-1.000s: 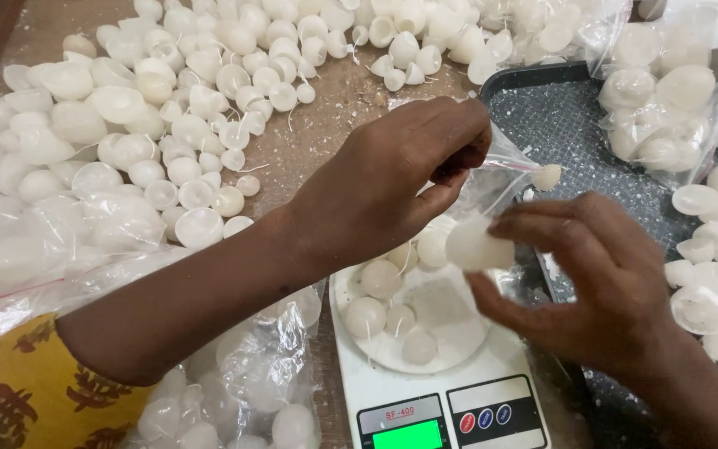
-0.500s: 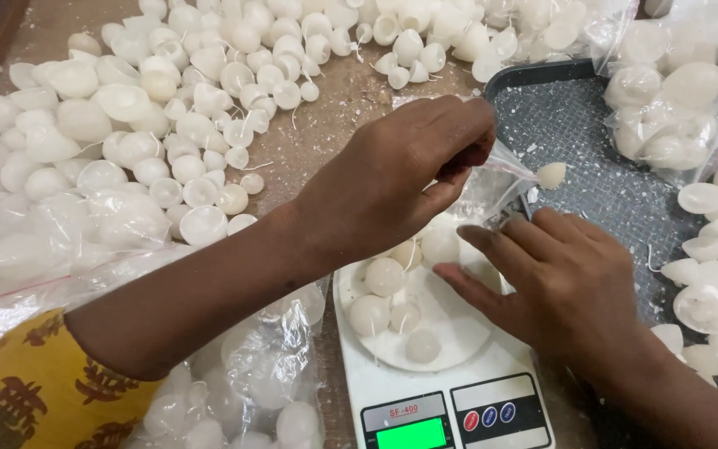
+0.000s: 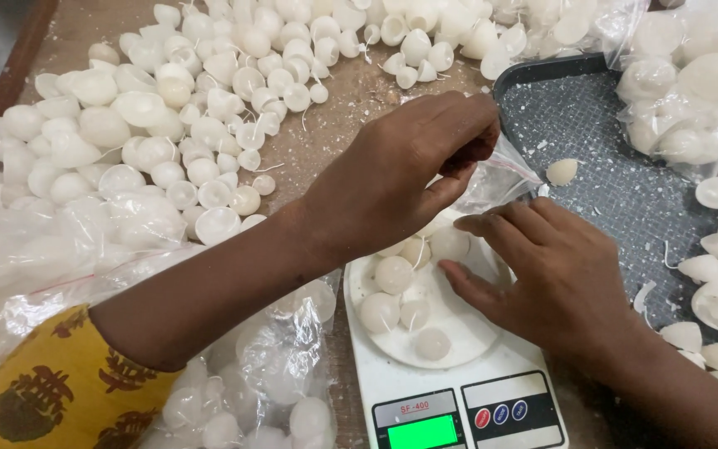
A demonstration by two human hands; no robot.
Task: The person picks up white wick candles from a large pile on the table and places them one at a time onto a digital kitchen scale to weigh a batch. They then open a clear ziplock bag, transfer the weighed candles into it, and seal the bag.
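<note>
My left hand pinches the mouth of a small clear plastic bag and holds it just above a white digital scale. Several white round wax pieces with short wicks lie on the scale's round plate. My right hand rests palm down on the plate's right side. Its fingers are spread by a wax piece under the bag and do not close on it.
A big heap of white wax pieces covers the brown table at left and back. Clear bags of pieces lie at lower left and upper right. A dark speckled tray at right holds loose pieces.
My right hand held a white piece up near the bag's mouth; it has since dropped to the scale plate without it. My left hand stays pinching the bag.
</note>
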